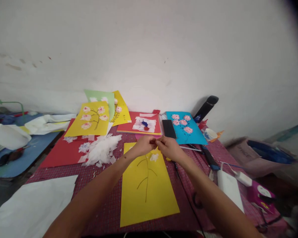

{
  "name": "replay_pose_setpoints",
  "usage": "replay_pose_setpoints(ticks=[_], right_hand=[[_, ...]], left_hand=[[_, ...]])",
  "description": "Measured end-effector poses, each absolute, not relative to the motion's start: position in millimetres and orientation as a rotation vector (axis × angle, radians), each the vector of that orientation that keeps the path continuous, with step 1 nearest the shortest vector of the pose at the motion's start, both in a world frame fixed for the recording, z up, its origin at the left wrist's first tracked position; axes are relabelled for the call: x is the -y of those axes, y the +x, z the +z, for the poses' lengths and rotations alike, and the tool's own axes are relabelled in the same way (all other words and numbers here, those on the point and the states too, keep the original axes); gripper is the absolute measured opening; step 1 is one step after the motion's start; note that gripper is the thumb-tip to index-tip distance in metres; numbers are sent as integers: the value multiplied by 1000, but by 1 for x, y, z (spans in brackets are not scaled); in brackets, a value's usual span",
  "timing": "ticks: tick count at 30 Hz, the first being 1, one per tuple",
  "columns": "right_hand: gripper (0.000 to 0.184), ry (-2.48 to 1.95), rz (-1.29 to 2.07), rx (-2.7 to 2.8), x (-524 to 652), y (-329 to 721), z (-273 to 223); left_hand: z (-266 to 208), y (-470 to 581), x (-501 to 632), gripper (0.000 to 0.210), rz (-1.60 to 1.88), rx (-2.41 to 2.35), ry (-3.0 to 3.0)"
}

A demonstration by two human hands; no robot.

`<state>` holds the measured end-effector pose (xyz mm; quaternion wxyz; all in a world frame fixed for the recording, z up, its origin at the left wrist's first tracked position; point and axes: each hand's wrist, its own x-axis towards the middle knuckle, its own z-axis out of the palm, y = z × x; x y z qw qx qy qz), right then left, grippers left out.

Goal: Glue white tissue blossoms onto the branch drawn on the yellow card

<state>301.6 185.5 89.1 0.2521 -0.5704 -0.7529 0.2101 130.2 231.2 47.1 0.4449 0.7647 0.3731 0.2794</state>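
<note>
Yellow is the sheet that lies in front of the person, on a dark red checked cloth. In the head view, a thin dark stem with several curved branches is drawn on this sheet, and one small white flower rests near its upper part, just beside the right hand.

The left hand and the right hand meet above the far edge of the sheet. On both hands the fingers are bent and brought together at the tips; I cannot tell whether they grasp some small piece between them.

To the left of the left hand there is a loose heap of white paper pieces, partly upon a red sheet. Behind the heap, a yellow card shows five pinkish flowers on a drawn branch. Beyond the right hand, a black phone lies beside a blue sheet, which also carries pinkish flowers. A white cup stands near the right edge of this blue sheet.
</note>
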Motion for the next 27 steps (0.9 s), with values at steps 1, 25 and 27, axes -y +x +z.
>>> replay_pose_setpoints(ticks=[1, 25, 27], right_hand=[[24, -1554, 569, 2054, -187, 302, 86], [27, -1591, 603, 2105, -190, 311, 63], [26, -1572, 592, 2120, -190, 311, 62]], left_hand=[[43, 132, -233, 17, 682, -920, 1889], [10, 137, -235, 16, 624, -860, 1800], [10, 138, -234, 17, 618, -867, 1822]])
